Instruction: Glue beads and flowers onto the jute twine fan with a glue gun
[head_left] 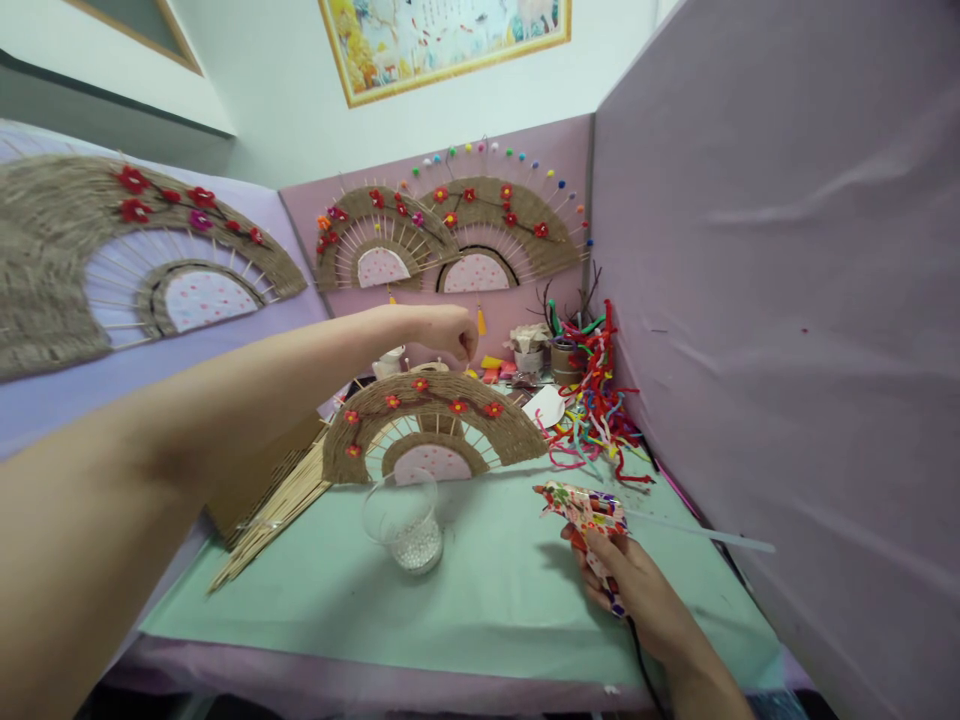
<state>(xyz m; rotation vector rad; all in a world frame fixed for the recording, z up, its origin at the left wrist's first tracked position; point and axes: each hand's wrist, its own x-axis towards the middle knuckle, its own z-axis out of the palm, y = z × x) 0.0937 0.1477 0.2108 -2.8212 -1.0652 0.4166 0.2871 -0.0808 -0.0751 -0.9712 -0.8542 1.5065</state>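
Observation:
My right hand point(626, 590) is wrapped round the handle of a flower-patterned hot glue gun point(589, 508), its nozzle pointing left and a clear glue stick point(705, 530) jutting from its back. My left hand point(446, 332) reaches over the top edge of a twine-wrapped fan point(442, 393) with red flowers. Its fingers are pinched together just above the rim; what they hold, if anything, is too small to make out. In front of the fan stands a clear plastic cup point(411, 525) with small white beads in its bottom.
Thin bamboo sticks point(281, 510) lie left of the fan. Tangled coloured pipe cleaners point(600, 390) are heaped at the right. Similar finished-looking fans point(491, 215) hang on the back panel, and another fan point(67, 220) on the left panel. A black cord point(643, 660) trails off the table's front edge.

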